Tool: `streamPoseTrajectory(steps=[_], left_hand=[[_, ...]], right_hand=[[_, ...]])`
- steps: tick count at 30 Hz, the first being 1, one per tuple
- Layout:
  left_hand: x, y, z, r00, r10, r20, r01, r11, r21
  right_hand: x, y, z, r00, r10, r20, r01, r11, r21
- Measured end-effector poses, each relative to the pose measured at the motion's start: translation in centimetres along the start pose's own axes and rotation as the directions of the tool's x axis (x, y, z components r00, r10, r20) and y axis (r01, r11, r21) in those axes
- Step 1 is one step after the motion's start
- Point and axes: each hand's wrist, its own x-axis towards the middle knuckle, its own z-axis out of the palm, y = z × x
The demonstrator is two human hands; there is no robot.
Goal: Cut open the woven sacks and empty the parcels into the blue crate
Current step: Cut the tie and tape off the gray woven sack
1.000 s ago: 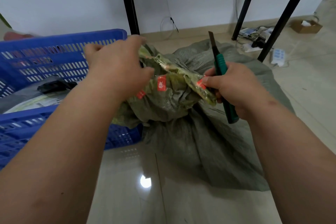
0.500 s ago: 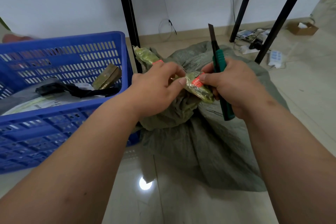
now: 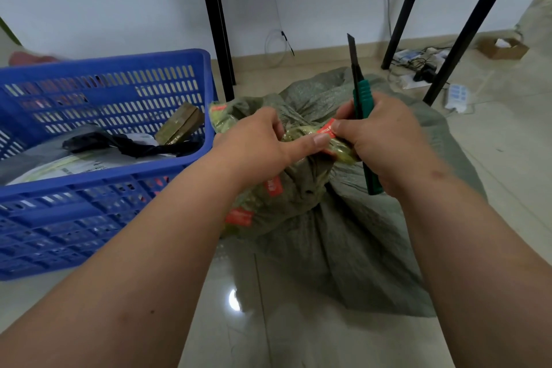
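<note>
A grey-green woven sack (image 3: 322, 233) stands on the tiled floor in front of me, its neck bunched and wound with yellowish tape bearing red labels. My left hand (image 3: 257, 143) grips the taped neck from the left, thumb stretched along the tape. My right hand (image 3: 379, 140) pinches the tape end with thumb and forefinger while its other fingers hold a green utility knife (image 3: 363, 116), blade pointing up. The blue crate (image 3: 98, 164) sits just left of the sack and holds a few parcels.
Inside the crate lie a grey bag, a black bag and a brown taped box (image 3: 179, 124). Black table legs (image 3: 216, 24) rise behind the crate and at the right. Cables, a power strip (image 3: 457, 97) and a small cardboard box (image 3: 501, 48) lie by the far wall.
My left hand came down from the sack's top near the crate to the taped neck, close to my right hand. The knife hand has stayed about where it was.
</note>
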Motion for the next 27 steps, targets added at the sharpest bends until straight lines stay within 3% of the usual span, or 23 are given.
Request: streamPoseTrajectory(steps=[4, 8, 11, 15, 21, 27], left_hand=[[0.1, -0.2, -0.1, 0.998, -0.049, 0.05, 0.047, 0.998, 0.051], [-0.1, -0.7, -0.1, 0.988, 0.0, 0.152, 0.039, 0.966, -0.256], [0.2, -1.0, -0.1, 0.999, 0.038, 0.036, -0.02, 0.915, -0.402], [0.4, -0.9, -0.9, 0.99, 0.12, -0.08, -0.138, 0.949, -0.285], [-0.1, -0.6, -1.7, 0.973, 0.216, 0.081, -0.216, 0.976, -0.013], [-0.6, -0.4, -1.9, 0.973, 0.187, 0.137, -0.188, 0.982, -0.008]], right_hand=[[0.0, 0.0, 0.4, 0.995, -0.077, -0.071, 0.074, 0.997, -0.033], [0.0, 0.1, 0.3, 0.995, -0.063, -0.072, 0.065, 0.998, 0.025], [0.2, 0.3, 0.1, 0.996, -0.055, -0.063, 0.055, 0.998, -0.003], [0.5, 0.6, -0.6, 0.991, -0.072, -0.11, 0.062, 0.994, -0.091], [0.5, 0.6, -0.9, 0.996, -0.069, -0.054, 0.056, 0.974, -0.22], [0.5, 0.1, -1.5, 0.999, -0.039, -0.002, 0.036, 0.93, -0.365]])
